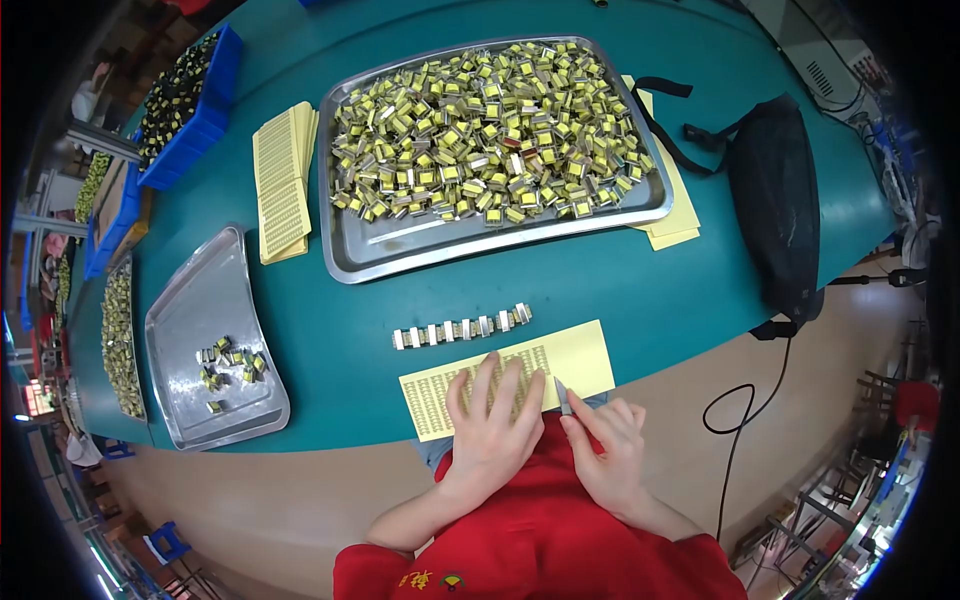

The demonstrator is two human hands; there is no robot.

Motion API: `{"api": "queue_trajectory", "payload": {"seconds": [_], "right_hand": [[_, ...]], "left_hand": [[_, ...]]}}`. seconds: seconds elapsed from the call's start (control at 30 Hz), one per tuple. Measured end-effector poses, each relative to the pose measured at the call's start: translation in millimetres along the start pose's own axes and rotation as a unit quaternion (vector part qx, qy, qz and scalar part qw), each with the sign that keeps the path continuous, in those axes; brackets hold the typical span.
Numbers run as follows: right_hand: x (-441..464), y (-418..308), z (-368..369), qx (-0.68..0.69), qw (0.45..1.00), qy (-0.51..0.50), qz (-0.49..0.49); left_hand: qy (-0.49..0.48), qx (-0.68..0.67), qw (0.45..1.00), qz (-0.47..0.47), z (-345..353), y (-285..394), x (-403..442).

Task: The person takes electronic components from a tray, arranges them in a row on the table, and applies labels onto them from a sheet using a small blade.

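My left hand (492,420) lies with fingers spread on a yellow sheet of printed labels (585,355) at the table's front edge. In my right hand (608,450) is a small knife (563,395), its thin pointed grey blade touching or just over the sheet, right of the printed rows. The fingers hide most of its handle. Just beyond the sheet, a row of several small transformers (462,330) stands side by side, silvery faces showing.
A big metal tray (350,265) heaped with yellow-wrapped transformers sits at the back, between label sheets (280,180) and a black bag (775,200). At left are a smaller tray (190,300) holding several transformers and a blue bin (205,120) of dark parts.
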State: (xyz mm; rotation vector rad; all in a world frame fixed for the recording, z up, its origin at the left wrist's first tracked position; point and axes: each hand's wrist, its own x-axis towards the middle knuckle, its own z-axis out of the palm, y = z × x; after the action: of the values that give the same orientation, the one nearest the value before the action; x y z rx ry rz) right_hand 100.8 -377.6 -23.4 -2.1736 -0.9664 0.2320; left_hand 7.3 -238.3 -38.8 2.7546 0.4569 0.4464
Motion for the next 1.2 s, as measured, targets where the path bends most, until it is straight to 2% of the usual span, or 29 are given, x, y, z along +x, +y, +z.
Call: {"api": "queue_trajectory", "payload": {"seconds": [1.2], "right_hand": [[20,3,12,-0.033,0.998,0.015,-0.041]], "left_hand": [[-0.002,0.010,1.000,-0.004,4,-3,-2]]}}
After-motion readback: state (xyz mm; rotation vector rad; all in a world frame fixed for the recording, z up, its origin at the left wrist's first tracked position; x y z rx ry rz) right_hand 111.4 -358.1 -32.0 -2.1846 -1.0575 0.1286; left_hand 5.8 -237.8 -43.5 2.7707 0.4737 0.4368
